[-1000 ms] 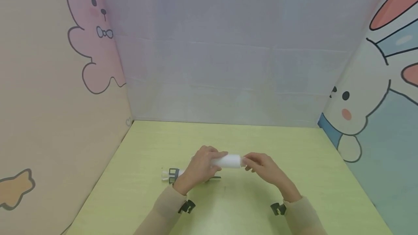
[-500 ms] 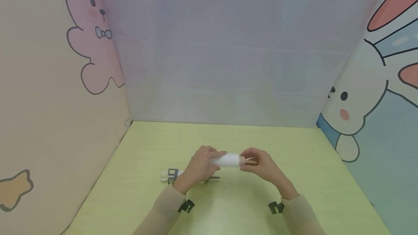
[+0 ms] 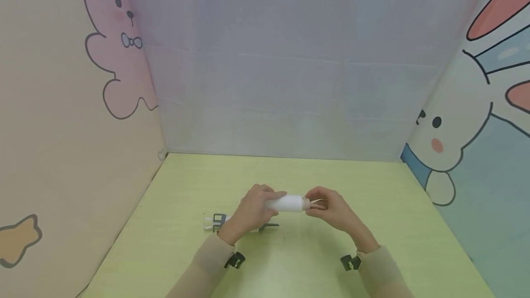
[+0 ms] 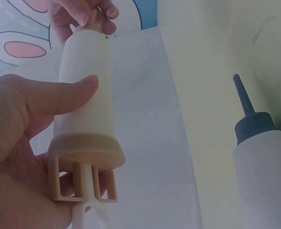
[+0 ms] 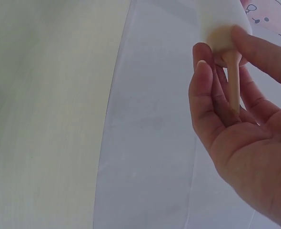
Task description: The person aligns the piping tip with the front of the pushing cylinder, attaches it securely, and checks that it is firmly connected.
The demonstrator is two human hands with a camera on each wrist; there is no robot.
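Note:
My left hand point(image 3: 253, 208) grips a white syringe-like tube point(image 3: 290, 203), its thumb laid along the barrel. In the left wrist view the tube has a tan collar point(image 4: 85, 149) with two open square frames at its near end. At the far end sits a tan cap with a long thin nozzle point(image 5: 233, 81). My right hand point(image 3: 335, 208) holds that cap between thumb and fingers, with the nozzle pointing toward the palm. A second, similar white tube point(image 4: 264, 176) with a dark grey nozzle cap point(image 4: 255, 125) lies beside the left hand, partly hidden behind it in the head view.
A pale yellow-green table point(image 3: 364, 243) spreads under both hands. Walls printed with cartoon animals stand left and right, and a plain pale sheet point(image 3: 281, 68) hangs at the back.
My right hand has shifted its fingers around the tan cap, and the nozzle now shows between them. The left hand and its tube have hardly moved.

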